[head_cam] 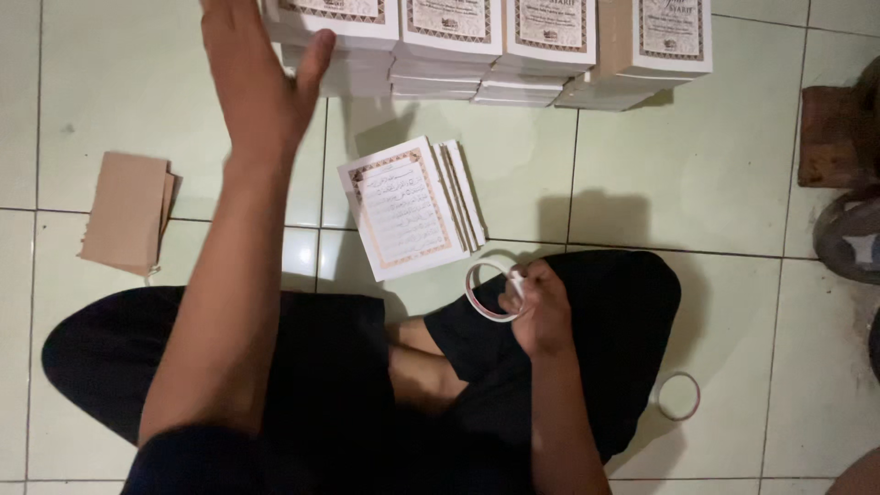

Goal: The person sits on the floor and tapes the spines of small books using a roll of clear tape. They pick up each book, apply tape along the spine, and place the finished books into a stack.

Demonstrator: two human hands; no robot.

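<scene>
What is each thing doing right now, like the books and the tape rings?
left hand: open, reaching to the stacked booklets
stacked booklets: closed, piled in rows
loose booklets: closed, fanned flat on the floor
right hand: gripping a tape ring
tape ring: held above the floor
second tape ring: lying flat on the tiles
brown card stack: lying flat

The floor (697, 183) was laid with large, pale green glossy ceramic tiles, divided by thin dark grout lines. Light fell from above and cast soft grey shadows across the middle of the frame. At the right edge stood a worn reddish-brown block (830, 137), with a dark rounded object (848, 234) just below it.
</scene>
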